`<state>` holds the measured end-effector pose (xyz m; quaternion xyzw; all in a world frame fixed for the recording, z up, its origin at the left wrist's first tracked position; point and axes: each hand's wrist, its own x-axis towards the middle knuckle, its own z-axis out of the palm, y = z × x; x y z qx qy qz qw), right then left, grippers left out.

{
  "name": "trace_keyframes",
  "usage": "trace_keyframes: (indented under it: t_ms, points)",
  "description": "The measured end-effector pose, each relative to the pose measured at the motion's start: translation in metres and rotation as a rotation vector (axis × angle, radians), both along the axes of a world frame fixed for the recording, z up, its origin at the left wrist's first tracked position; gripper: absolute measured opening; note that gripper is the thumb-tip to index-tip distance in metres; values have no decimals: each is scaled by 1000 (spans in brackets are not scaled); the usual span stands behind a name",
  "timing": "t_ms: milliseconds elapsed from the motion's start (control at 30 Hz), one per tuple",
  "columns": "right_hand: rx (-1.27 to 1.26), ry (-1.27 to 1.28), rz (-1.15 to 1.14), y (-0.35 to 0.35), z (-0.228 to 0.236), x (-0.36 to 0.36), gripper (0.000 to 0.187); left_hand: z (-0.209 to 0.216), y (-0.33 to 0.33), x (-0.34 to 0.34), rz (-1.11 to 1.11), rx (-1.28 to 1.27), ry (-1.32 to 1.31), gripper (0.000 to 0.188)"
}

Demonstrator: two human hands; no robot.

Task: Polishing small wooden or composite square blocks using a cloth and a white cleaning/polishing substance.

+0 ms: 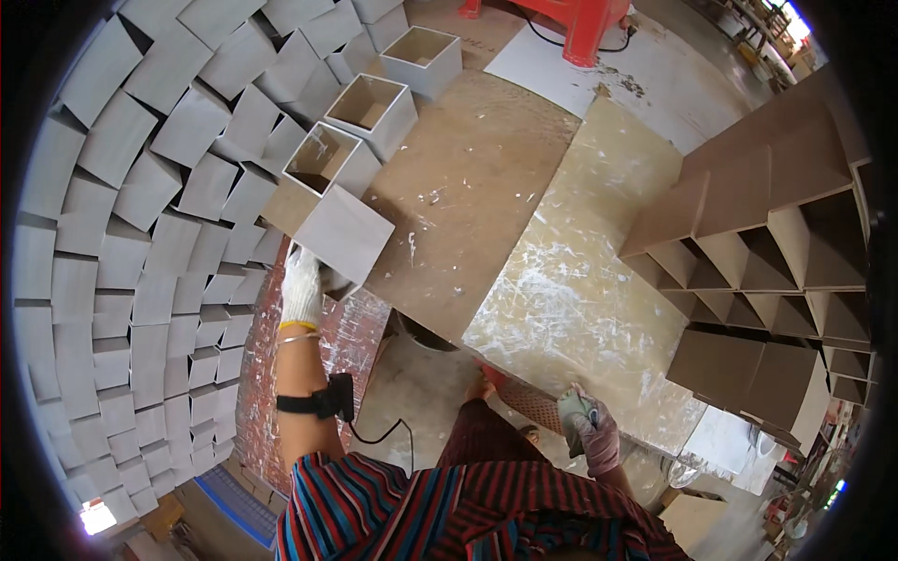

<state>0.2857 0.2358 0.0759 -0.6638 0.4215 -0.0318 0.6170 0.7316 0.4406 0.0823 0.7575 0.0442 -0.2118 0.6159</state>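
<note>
My left hand (pixel 302 288), in a white knitted glove with a yellow cuff, grips the near edge of a whitish box (pixel 344 232). That box is tilted, and its pale flat side faces up; some fingers are hidden behind it. Three open-topped boxes, a near one (pixel 348 159), a middle one (pixel 397 120) and a far one (pixel 438 67), stand in a row beyond it. My right hand (pixel 591 432), covered in a stained greyish-pink glove, is at the near edge of the pale board. Its fingers are curled at a greenish-grey patch; what they hold, if anything, cannot be made out.
A tall wall of stacked whitish boxes (pixel 140 234) rises on the left. Brown boxes (pixel 748 365) are stacked at the right. Ahead lie a brown board (pixel 468 187) and a paint-smeared pale board (pixel 585 271). A red stool (pixel 585 28) stands at the far end.
</note>
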Motion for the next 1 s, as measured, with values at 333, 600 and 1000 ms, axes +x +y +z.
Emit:
trace_keyframes:
  t_ms: [333,600,1000]
  points:
    - [-69,57,25,-4,-10,-4,37,-69,-18,64,-10,-18,-110,39]
    - [-60,78,-20,-5,3,2,36,-38,-42,76,-320,-44,-295,40]
    - [-94,18,-9,-3,-29,-19,34,-21,11,179,-1415,1413,-824,33]
